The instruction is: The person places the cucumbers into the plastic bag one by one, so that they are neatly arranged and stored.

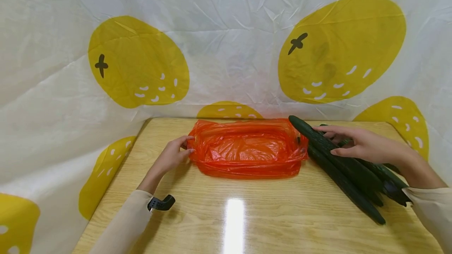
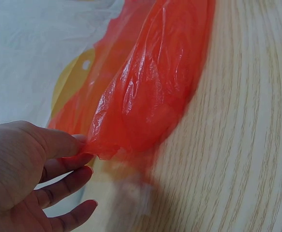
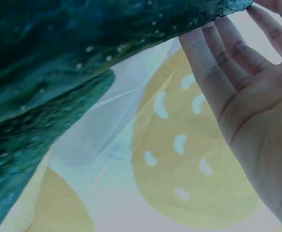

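Observation:
A translucent red plastic bag [image 1: 247, 169] lies on the table with its mouth spread wide. At its left end my left hand [image 1: 172, 154] pinches the rim between thumb and forefinger; the left wrist view shows the other fingers [image 2: 66, 188] loosely bent below the film. On the right, my right hand [image 1: 370, 144] holds a long dark green cucumber [image 1: 319, 140], thumb on the near side and fingers on the far side. Its far tip points up toward the bag's right end. More cucumbers [image 1: 347, 187] lie in a pile beneath, partly hidden by the hand and forearm.
The pale wooden table [image 1: 183, 226] carries a bright light reflection near its front. A white cloth [image 1: 226, 58] with yellow fruit prints hangs behind it and along the left side. A black strap [image 1: 162, 203] sits on the left wrist.

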`<state>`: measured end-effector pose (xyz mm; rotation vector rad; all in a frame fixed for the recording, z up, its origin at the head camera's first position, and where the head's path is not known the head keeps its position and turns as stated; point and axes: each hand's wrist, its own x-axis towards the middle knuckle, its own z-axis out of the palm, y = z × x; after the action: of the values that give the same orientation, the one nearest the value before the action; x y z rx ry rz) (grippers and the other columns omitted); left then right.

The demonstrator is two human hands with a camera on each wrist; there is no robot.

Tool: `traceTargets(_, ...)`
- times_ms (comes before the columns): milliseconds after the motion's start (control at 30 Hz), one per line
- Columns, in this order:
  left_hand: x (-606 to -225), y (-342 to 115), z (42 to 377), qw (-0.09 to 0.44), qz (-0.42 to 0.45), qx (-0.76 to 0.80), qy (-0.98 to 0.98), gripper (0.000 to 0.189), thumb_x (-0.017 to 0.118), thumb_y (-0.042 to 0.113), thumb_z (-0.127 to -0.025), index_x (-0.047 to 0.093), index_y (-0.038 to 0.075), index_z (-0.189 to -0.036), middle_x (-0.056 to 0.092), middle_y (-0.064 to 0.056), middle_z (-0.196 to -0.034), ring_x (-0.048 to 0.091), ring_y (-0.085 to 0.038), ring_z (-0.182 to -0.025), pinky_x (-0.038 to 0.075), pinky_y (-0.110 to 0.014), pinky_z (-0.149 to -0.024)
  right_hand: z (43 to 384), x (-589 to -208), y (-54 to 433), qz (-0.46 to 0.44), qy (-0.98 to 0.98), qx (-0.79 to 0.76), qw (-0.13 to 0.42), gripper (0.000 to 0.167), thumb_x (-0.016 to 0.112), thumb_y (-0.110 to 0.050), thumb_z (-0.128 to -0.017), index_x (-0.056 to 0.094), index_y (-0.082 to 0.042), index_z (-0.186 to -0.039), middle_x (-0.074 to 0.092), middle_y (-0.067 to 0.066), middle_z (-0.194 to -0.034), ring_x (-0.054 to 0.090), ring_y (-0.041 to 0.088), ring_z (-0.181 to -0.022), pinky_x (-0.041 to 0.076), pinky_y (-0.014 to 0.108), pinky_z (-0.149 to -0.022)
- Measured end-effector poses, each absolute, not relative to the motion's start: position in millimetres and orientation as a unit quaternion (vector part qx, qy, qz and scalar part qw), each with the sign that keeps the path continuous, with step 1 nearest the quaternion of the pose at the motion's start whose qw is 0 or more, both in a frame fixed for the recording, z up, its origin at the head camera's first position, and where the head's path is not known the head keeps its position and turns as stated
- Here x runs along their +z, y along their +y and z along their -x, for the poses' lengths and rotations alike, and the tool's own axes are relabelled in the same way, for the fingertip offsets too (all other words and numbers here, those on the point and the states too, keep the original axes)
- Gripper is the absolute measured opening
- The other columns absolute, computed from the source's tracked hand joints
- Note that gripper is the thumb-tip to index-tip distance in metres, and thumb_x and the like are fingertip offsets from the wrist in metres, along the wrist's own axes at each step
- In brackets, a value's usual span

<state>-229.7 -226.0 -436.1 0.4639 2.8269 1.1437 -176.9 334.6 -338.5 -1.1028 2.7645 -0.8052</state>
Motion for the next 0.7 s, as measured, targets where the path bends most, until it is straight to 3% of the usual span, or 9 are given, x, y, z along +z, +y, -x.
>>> traceTargets(233,-436,-225,230,0.033,-0.149,0.376,0.914,0.046,0.069,0.008,-0.096,0.057,0.003,-0.140,0.066,-0.010,-0.097,0.062,-0.026,-0.092,0.053,-0.027,-0.062,185,-324,319,0.379,0.887,-0.259,0.044,0.066,0.069,-0.014,-0.097,0.041,-0.020,-0.156,0.058,-0.003,-0.141,0.057,0.001,-0.118,0.052,0.025,-0.087)
traceTargets(433,-436,-225,230,0.028,-0.153,0.372,0.915,0.046,0.070,0.007,-0.096,0.057,0.002,-0.140,0.066,-0.009,-0.096,0.062,-0.026,-0.093,0.052,-0.027,-0.065,195,-319,305,0.398,0.866,-0.294,0.074,0.063,0.066,-0.011,-0.099,0.041,-0.018,-0.156,0.059,0.004,-0.142,0.058,0.004,-0.122,0.051,0.023,-0.091)
traceTargets(700,-436,-224,230,0.027,-0.150,0.367,0.918,0.045,0.070,0.008,-0.096,0.059,0.004,-0.139,0.066,-0.008,-0.095,0.062,-0.026,-0.094,0.052,-0.029,-0.068,204,-315,287,0.427,0.858,-0.280,0.051,0.061,0.065,-0.008,-0.099,0.043,-0.017,-0.155,0.054,0.000,-0.148,0.060,0.010,-0.121,0.052,0.027,-0.094)
